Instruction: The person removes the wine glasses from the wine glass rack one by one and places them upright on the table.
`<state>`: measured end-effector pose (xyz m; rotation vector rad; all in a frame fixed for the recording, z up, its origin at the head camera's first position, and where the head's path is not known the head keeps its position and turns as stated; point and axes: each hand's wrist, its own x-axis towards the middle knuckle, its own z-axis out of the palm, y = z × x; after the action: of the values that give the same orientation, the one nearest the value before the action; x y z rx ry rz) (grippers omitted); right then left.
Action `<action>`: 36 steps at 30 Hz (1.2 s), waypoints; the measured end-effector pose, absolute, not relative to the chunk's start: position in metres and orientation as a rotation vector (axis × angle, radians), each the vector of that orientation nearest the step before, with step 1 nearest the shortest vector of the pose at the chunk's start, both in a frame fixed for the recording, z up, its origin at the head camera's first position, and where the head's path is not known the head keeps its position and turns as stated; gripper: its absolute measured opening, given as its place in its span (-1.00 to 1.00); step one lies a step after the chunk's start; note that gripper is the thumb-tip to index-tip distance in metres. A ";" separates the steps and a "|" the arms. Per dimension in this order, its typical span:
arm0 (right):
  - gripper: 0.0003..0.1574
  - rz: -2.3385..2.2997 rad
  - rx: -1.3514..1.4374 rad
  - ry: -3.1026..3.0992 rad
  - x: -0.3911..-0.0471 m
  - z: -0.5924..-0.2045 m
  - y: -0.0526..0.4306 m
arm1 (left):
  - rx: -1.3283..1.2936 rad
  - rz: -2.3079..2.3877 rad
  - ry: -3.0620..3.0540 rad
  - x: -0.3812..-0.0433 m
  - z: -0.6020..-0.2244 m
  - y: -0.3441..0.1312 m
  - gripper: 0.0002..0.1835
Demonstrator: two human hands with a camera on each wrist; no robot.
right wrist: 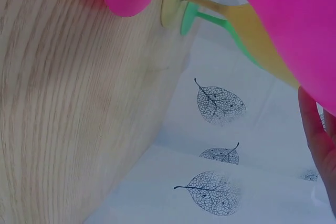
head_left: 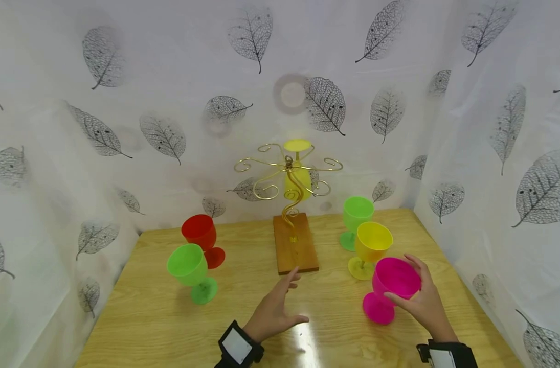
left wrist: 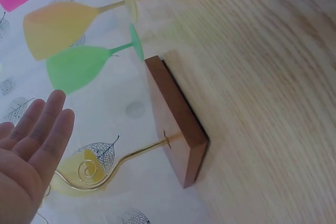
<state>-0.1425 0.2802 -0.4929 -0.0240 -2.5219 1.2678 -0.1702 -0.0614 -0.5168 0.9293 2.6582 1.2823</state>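
My right hand (head_left: 424, 301) grips the bowl of a pink goblet (head_left: 396, 278), thumb on the near side and fingers round the far right side. The goblet's foot is close over the wooden table. In the right wrist view, fingers (right wrist: 314, 124) lie against the pink bowl. My left hand (head_left: 272, 312), fingers extended and thumb apart, hovers empty before a gold wire stand (head_left: 291, 204) on a wooden base (head_left: 295, 245). A yellow goblet (head_left: 299, 179) hangs upside down at the back of the stand, among its curled arms.
Behind the pink goblet stand another yellow goblet (head_left: 373, 243) and a green goblet (head_left: 358, 212). On the left are a red goblet (head_left: 200, 231) and a second green goblet (head_left: 187, 265). White leaf-printed sheeting (head_left: 187, 66) rises behind the table (head_left: 160, 332) and along both sides.
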 end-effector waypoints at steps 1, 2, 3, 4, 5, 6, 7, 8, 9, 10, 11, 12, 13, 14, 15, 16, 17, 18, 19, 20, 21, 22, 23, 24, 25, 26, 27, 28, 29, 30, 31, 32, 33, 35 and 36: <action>0.22 1.275 -0.030 -2.528 -0.143 -0.494 0.281 | 0.926 1.282 2.658 -0.170 -0.517 -0.062 0.15; 0.22 1.281 -0.033 -2.534 -0.144 -0.496 0.282 | 0.922 1.287 2.655 -0.170 -0.518 -0.063 0.16; 0.23 1.287 -0.036 -2.540 -0.144 -0.497 0.282 | 0.920 1.283 2.657 -0.169 -0.518 -0.063 0.15; 0.23 1.292 -0.037 -2.546 -0.144 -0.498 0.282 | 0.920 1.277 2.662 -0.169 -0.519 -0.064 0.15; 0.23 1.294 -0.042 -2.550 -0.145 -0.499 0.282 | 0.920 1.273 2.664 -0.169 -0.519 -0.064 0.15; 0.23 1.290 -0.047 -2.553 -0.145 -0.499 0.282 | 0.917 1.271 2.664 -0.169 -0.519 -0.065 0.14; 0.23 1.281 -0.054 -2.553 -0.145 -0.500 0.283 | 0.917 1.266 2.668 -0.169 -0.519 -0.065 0.13; 0.23 1.270 -0.064 -2.553 -0.144 -0.500 0.283 | 0.914 1.262 2.669 -0.169 -0.519 -0.066 0.12; 0.24 1.259 -0.073 -2.551 -0.144 -0.500 0.284 | 0.910 1.260 2.668 -0.168 -0.519 -0.066 0.11; 0.24 1.246 -0.085 -2.550 -0.144 -0.500 0.286 | 0.902 1.262 2.664 -0.168 -0.519 -0.067 0.11; 0.24 1.236 -0.094 -2.546 -0.144 -0.499 0.287 | 0.896 1.264 2.659 -0.168 -0.519 -0.067 0.11; 0.25 1.233 -0.100 -2.546 -0.144 -0.499 0.289 | 0.890 1.267 2.655 -0.167 -0.519 -0.067 0.11; 0.25 1.240 -0.104 -2.545 -0.143 -0.499 0.290 | 0.882 1.274 2.649 -0.167 -0.519 -0.068 0.11; 0.26 1.246 -0.107 -2.548 -0.143 -0.499 0.291 | 0.874 1.279 2.644 -0.167 -0.520 -0.068 0.11; 0.27 1.257 -0.108 -2.549 -0.143 -0.500 0.292 | 0.868 1.280 2.645 -0.166 -0.520 -0.069 0.11; 0.28 1.266 -0.108 -2.548 -0.143 -0.500 0.293 | 0.865 1.280 2.648 -0.166 -0.520 -0.069 0.11; 0.29 1.279 -0.106 -2.545 -0.143 -0.501 0.293 | 0.862 1.279 2.653 -0.166 -0.520 -0.070 0.12; 0.30 1.289 -0.103 -2.542 -0.143 -0.502 0.293 | 0.863 1.277 2.658 -0.165 -0.521 -0.070 0.12; 0.32 1.297 -0.098 -2.535 -0.143 -0.502 0.293 | 0.865 1.276 2.664 -0.165 -0.521 -0.070 0.12; 0.33 1.298 -0.092 -2.527 -0.143 -0.503 0.294 | 0.870 1.273 2.670 -0.165 -0.521 -0.071 0.12; 0.34 1.300 -0.082 -2.517 -0.143 -0.504 0.293 | 0.875 1.268 2.677 -0.165 -0.522 -0.071 0.12; 0.35 1.304 -0.069 -2.504 -0.143 -0.504 0.293 | 0.883 1.266 2.683 -0.165 -0.522 -0.071 0.12; 0.37 1.308 -0.053 -2.490 -0.143 -0.504 0.293 | 0.887 1.264 2.687 -0.165 -0.522 -0.071 0.12; 0.37 1.310 -0.035 -2.476 -0.143 -0.505 0.293 | 0.888 1.263 2.689 -0.165 -0.523 -0.070 0.13; 0.38 1.313 -0.015 -2.463 -0.143 -0.505 0.292 | 0.888 1.263 2.691 -0.165 -0.523 -0.070 0.13; 0.39 1.315 0.004 -2.449 -0.143 -0.505 0.292 | 0.888 1.263 2.693 -0.165 -0.523 -0.070 0.13; 0.39 1.316 0.020 -2.436 -0.144 -0.504 0.291 | 0.888 1.256 2.700 -0.164 -0.523 -0.070 0.13; 0.39 1.312 0.031 -2.424 -0.144 -0.504 0.291 | 0.893 1.257 2.702 -0.164 -0.523 -0.070 0.13; 0.39 1.302 0.041 -2.414 -0.144 -0.503 0.290 | 0.891 1.257 2.703 -0.164 -0.523 -0.070 0.13; 0.39 1.284 0.044 -2.407 -0.144 -0.502 0.290 | 0.892 1.256 2.706 -0.164 -0.523 -0.070 0.13; 0.38 1.275 0.052 -2.393 -0.144 -0.500 0.289 | 0.896 1.255 2.711 -0.163 -0.523 -0.070 0.13; 0.37 1.264 0.058 -2.376 -0.144 -0.499 0.289 | 0.899 1.256 2.714 -0.163 -0.523 -0.070 0.13; 0.36 1.253 0.069 -2.355 -0.144 -0.497 0.289 | 0.901 1.254 2.718 -0.163 -0.523 -0.070 0.13; 0.34 1.232 0.096 -2.306 -0.144 -0.492 0.288 | 0.901 1.256 2.720 -0.162 -0.522 -0.071 0.13; 0.33 1.221 0.113 -2.280 -0.144 -0.489 0.287 | 0.900 1.255 2.720 -0.162 -0.522 -0.071 0.13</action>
<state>-0.1435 0.2873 -0.4890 0.1135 -2.2802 1.2210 -0.1618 -0.0713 -0.5222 0.8996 2.7203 1.2553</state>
